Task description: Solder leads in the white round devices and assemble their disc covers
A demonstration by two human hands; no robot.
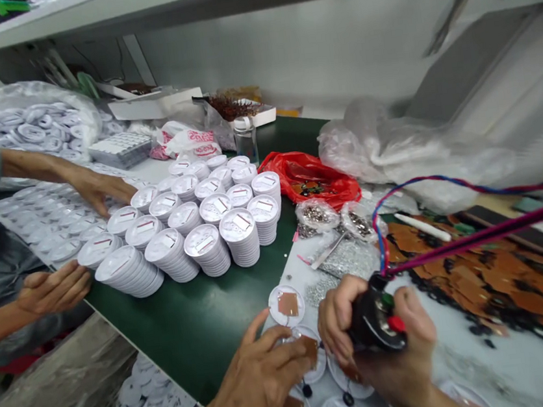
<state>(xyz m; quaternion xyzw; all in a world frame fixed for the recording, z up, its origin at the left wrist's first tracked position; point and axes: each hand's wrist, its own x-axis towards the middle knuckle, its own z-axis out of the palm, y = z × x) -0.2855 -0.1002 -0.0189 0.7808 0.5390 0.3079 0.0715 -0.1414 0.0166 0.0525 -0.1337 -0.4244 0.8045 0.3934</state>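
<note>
At dark green tabletop (228,300) bearing stacks of round white plastic discs (216,208).
Reaching with left hand (259,378) open; gripping black cylindrical tool (370,319) in closed right hand (393,369), near single white disc (321,362) with brown square board (312,350), at left fingertips.

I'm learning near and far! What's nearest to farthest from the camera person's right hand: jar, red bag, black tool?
1. Black tool: held in the right hand.
2. Red bag: ahead, slightly left.
3. Jar: behind the red bag, farther left.
</note>
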